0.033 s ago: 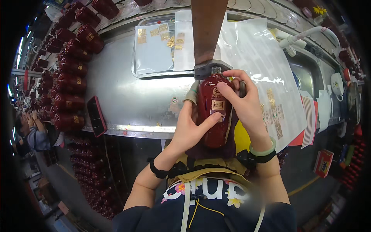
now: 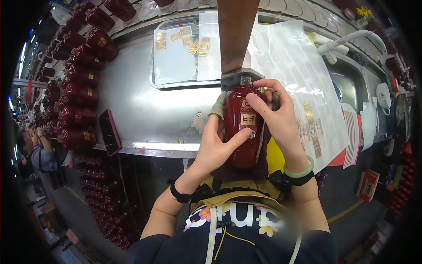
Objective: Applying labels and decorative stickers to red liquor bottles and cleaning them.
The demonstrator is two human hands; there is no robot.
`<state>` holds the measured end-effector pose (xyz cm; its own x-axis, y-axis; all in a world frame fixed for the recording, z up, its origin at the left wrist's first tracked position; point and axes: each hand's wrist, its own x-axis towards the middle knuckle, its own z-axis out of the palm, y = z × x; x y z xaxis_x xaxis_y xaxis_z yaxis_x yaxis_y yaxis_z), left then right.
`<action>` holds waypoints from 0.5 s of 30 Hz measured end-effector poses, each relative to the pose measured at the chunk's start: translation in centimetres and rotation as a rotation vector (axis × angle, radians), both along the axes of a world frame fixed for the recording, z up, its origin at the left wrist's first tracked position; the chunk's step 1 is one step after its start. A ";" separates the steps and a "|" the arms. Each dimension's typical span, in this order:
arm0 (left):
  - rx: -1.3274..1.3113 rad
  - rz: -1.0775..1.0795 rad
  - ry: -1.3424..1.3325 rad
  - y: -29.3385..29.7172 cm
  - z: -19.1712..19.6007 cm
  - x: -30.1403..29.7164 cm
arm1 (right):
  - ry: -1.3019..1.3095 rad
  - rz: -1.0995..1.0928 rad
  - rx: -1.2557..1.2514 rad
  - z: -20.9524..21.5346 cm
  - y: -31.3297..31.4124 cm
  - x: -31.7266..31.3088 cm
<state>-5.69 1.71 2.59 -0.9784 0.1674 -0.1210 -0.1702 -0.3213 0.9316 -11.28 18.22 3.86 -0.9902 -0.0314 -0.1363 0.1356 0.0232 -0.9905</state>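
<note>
A dark red glossy bottle (image 2: 245, 152) lies with its clear threaded neck pointing away from me, against a dark block (image 2: 239, 74). Gold emblems run down its front. My left hand (image 2: 218, 143) is closed round the left side, its thumb pressing by the lower gold label (image 2: 249, 132). A pale cover (image 2: 218, 106) sits on its fingertips. From the right, my right hand (image 2: 281, 112) grips the bottle, thumb on the upper emblem and index finger beside the neck. Dark cloth (image 2: 235, 173) lies under the bottle's base; the fingers behind the bottle are partly hidden.
A metal tray (image 2: 154, 66) with gold stickers on a pale sheet stands ahead. Clear sheets (image 2: 290, 57) with gold decals cover the right side, near a sink (image 2: 351, 72). A phone (image 2: 109, 132) and many red bottles (image 2: 81, 94) are at left. A brown post (image 2: 237, 35) rises ahead.
</note>
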 end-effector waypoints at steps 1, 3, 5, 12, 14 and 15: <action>0.000 0.001 -0.001 -0.1 0.0 0.0 | -0.005 0.002 0.001 0.0 -0.1 0.0; 0.005 -0.016 -0.015 -0.2 -0.1 0.0 | 0.005 0.001 0.020 -0.2 -0.1 -0.1; -0.006 -0.011 -0.007 -0.1 -0.1 0.0 | 0.016 0.001 0.038 -0.2 -0.1 -0.1; 0.000 -0.007 -0.001 -0.1 -0.1 0.0 | 0.003 -0.008 0.045 0.0 -0.1 0.0; -0.001 -0.011 -0.007 -0.2 -0.1 0.0 | -0.004 -0.008 0.053 0.0 0.0 0.1; -0.004 -0.014 -0.013 -0.2 -0.1 0.0 | -0.007 -0.031 0.009 0.0 0.1 0.1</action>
<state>-5.66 1.48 2.53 -0.9745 0.1802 -0.1339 -0.1862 -0.3155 0.9305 -11.14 18.32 3.89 -0.9896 0.0003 -0.1437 0.1437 0.0274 -0.9892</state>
